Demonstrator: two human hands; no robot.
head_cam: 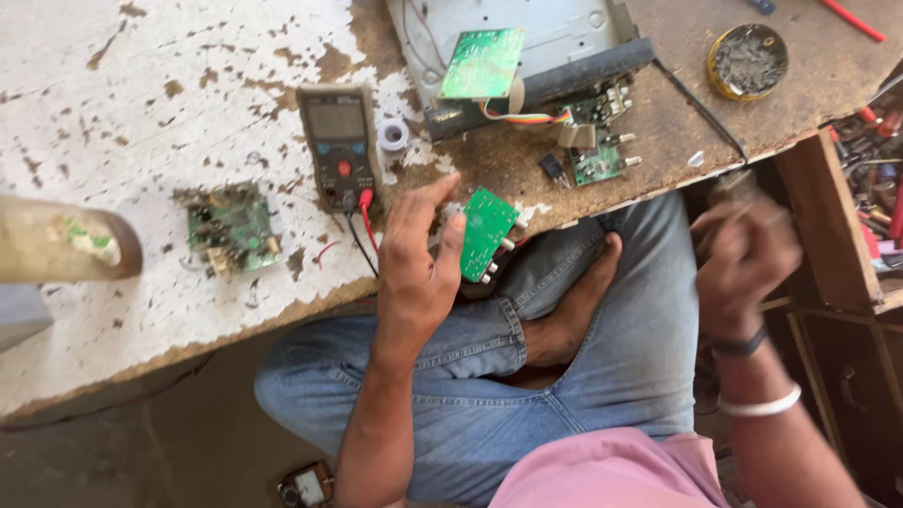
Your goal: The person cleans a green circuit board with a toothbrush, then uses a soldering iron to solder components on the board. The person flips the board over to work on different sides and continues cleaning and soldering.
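A person seated cross-legged at a worn workbench [141, 113] grips a small green circuit board [487, 229] in the left hand [420, 259], just beside a multimeter [340, 143]. The right hand [743, 259], blurred, is curled near the bench edge; whether it holds anything cannot be told.

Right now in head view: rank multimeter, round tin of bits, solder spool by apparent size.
1. multimeter, largest.
2. round tin.
3. solder spool, smallest.
All lie on the bench at similar depth, so the order holds.
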